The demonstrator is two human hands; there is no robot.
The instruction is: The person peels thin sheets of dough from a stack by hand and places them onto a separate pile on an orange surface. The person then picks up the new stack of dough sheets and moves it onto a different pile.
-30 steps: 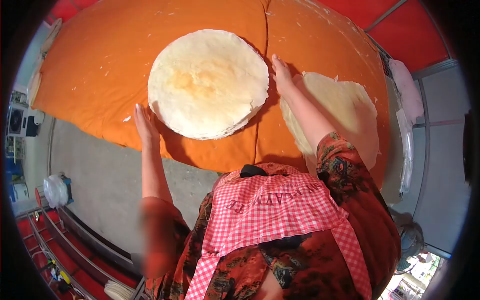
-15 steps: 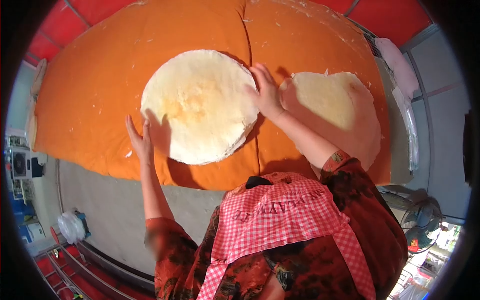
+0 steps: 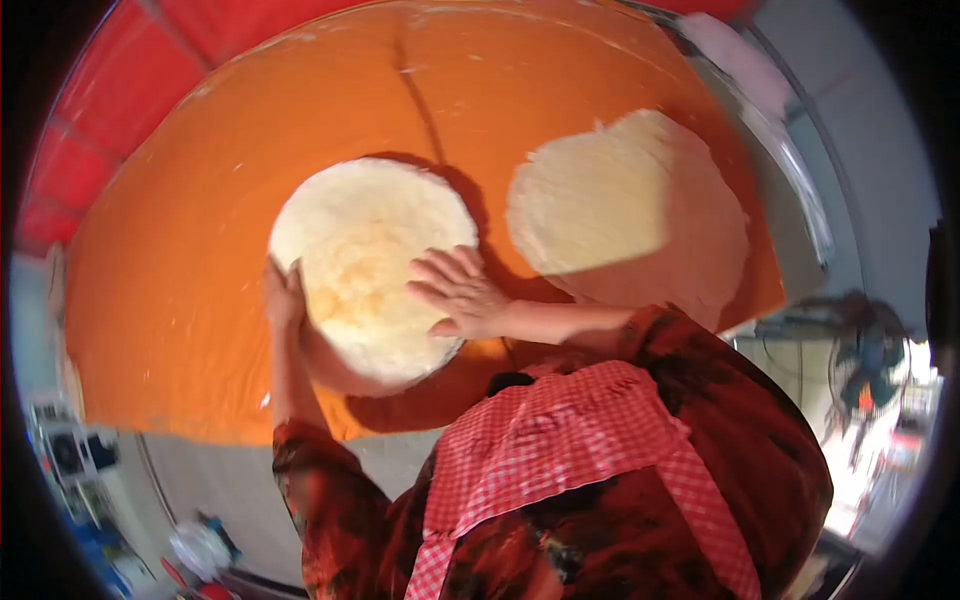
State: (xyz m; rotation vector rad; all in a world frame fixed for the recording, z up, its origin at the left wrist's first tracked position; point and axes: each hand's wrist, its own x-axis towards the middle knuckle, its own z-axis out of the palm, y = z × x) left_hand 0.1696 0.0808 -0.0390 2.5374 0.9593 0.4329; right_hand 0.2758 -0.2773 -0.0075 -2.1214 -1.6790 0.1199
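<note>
A thick round stack of pale flatbreads [image 3: 375,230], browned in its middle, lies on an orange cloth [image 3: 190,250]. My left hand [image 3: 284,295] is against the left edge of the stack, its thumb apart from the fingers. Over the right part of the top sheet, my right hand [image 3: 463,295] lies flat with its fingers spread. A single thin pale sheet [image 3: 600,200] is spread on the cloth to the right, partly in shadow under my right forearm.
A fan [image 3: 865,370] stands at the right, past the table's corner. A rolled pinkish bundle [image 3: 735,60] lies along the far right edge. At the lower left are a clear plastic bag [image 3: 200,548] and metal rails.
My right hand has moved from the stack's right edge onto its top. My left hand has come up against the left edge. The camera view has turned and shifted.
</note>
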